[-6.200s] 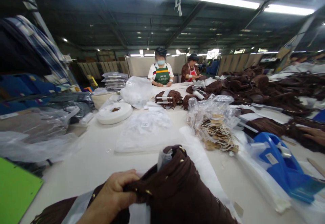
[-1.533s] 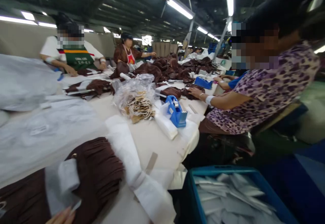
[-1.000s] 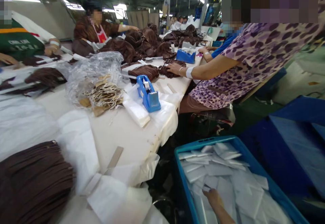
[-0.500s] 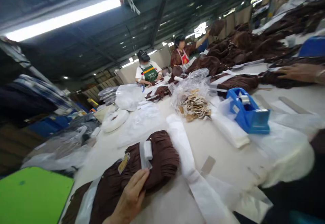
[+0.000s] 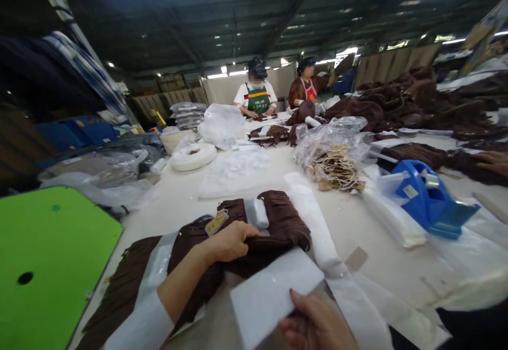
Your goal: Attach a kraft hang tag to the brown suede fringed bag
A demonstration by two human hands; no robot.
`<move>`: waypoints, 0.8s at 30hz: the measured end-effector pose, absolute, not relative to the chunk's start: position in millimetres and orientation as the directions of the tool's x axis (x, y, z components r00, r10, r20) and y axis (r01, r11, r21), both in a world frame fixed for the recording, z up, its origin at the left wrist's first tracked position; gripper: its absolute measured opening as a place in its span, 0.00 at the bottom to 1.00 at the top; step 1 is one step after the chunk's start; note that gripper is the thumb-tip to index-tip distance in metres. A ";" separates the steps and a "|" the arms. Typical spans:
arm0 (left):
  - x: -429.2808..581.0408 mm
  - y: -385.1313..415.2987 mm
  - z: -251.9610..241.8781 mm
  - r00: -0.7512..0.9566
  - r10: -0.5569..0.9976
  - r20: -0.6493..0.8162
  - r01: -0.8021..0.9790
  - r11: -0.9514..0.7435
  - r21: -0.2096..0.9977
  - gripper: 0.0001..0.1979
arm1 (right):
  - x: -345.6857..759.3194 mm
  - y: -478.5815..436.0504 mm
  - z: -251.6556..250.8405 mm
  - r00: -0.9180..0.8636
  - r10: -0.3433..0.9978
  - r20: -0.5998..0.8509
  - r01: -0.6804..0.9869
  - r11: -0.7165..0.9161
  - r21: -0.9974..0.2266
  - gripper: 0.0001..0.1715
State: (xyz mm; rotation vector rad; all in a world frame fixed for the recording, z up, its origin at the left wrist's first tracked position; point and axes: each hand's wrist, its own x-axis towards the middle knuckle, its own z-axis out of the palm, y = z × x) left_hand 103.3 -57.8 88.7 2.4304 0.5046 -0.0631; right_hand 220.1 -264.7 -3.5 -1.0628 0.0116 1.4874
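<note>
A folded dark-brown gathered garment (image 5: 283, 218) lies on the table in front of me, with a pale band and a white piece across it. My left hand (image 5: 232, 240) is closed on its near edge, which is raised a little off the table. A tan hang tag (image 5: 216, 223) sits on the brown cloth just beyond this hand. My right hand (image 5: 313, 318) pinches a white rectangular card (image 5: 273, 292) between thumb and fingers, tilted beside the garment's near side. Under my left forearm lies more brown cloth (image 5: 127, 265) with a second pale band.
A blue tape dispenser (image 5: 432, 202) and a pile of tan tags (image 5: 337, 170) stand to the right. White plastic strips (image 5: 313, 223) run beside the garment. A white roll (image 5: 194, 157) is farther back. A green board (image 5: 51, 255) borders the left. Another person's hand (image 5: 494, 160) rests on brown cloth at far right.
My right hand has come into view with the white card. My left hand has moved from resting on the garment to gripping its near edge. The view has levelled.
</note>
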 end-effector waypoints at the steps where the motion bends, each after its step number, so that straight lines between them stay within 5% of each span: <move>1: 102.5 -58.6 89.1 0.931 0.328 -0.161 0.357 -0.723 0.591 0.27 | 213.5 -253.2 3.6 0.204 0.761 -0.615 -0.813 -0.219 -0.540 0.24; 7: 98.0 -64.3 89.4 0.959 0.265 -0.099 0.271 -0.760 0.591 0.35 | 199.1 -220.6 18.3 0.340 0.742 -0.578 -0.800 -0.095 -0.592 0.24; 16: 89.6 -96.5 47.6 0.940 0.329 0.094 0.235 -0.820 0.521 0.23 | 198.9 -191.4 13.3 0.284 0.801 -0.527 -0.731 -0.174 -0.659 0.11; 21: 81.1 -112.8 2.9 0.865 0.323 0.384 0.235 -0.937 0.259 0.24 | 210.5 -210.6 6.7 0.124 0.784 -0.608 -0.596 -0.431 -0.677 0.16; 24: 77.7 -117.6 -12.4 0.818 0.230 0.528 0.228 -0.971 0.069 0.23 | 223.7 -227.5 10.3 0.171 0.888 -0.426 -0.190 -0.395 -0.899 0.23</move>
